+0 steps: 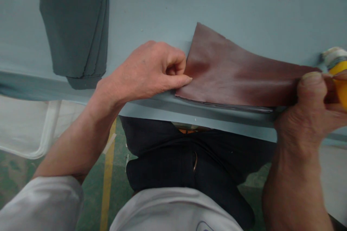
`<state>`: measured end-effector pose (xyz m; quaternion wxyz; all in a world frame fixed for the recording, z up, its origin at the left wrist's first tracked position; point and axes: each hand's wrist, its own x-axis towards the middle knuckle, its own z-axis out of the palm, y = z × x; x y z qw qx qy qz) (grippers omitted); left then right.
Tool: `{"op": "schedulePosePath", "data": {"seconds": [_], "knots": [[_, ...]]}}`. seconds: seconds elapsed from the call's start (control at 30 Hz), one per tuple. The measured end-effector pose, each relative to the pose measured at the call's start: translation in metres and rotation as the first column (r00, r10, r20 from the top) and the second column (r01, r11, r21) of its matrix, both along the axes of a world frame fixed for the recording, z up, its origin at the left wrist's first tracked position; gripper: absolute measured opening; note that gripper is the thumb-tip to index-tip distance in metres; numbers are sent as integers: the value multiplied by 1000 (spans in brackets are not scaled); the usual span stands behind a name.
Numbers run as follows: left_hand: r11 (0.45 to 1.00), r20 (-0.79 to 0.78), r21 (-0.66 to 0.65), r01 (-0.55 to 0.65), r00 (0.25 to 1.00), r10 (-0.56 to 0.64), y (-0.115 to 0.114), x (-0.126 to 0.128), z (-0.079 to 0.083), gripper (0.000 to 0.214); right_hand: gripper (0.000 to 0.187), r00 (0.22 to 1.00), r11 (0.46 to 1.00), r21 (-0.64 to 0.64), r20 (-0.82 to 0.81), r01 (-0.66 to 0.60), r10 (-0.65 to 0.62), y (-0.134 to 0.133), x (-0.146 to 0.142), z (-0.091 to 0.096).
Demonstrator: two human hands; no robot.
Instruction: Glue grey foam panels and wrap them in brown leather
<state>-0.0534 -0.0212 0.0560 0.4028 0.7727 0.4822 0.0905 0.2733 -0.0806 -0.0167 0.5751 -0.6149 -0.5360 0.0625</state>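
Note:
A reddish-brown sheet that looks like leather (227,72) lies at the table's front edge, on top of other thin pieces whose edges show beneath it. At its left edge my left hand (154,70) is closed, thumb and curled fingers pinching the corner. My right hand (311,104) grips the narrow right end, thumb on top and the other fingers partly hidden. Close to those fingers, a yellow object (341,88) is cut off by the frame edge; whether the right hand also holds it is unclear.
A fanned stack of dark grey-green pieces (73,25) lies on the blue-grey table (151,11) at left, overhanging the front edge. Below it stands a translucent plastic bin (43,133). My lap is against the table's front, above a green floor (92,198) with a yellow line.

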Motion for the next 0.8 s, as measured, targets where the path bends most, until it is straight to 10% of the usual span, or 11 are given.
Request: {"op": "schedulePosePath", "data": {"seconds": [0.8], "knots": [[999,-139,-39,-23,990,17,-3,0,2,35,39,984,981,69,-2,-180,181,-1,-3,3]]}}
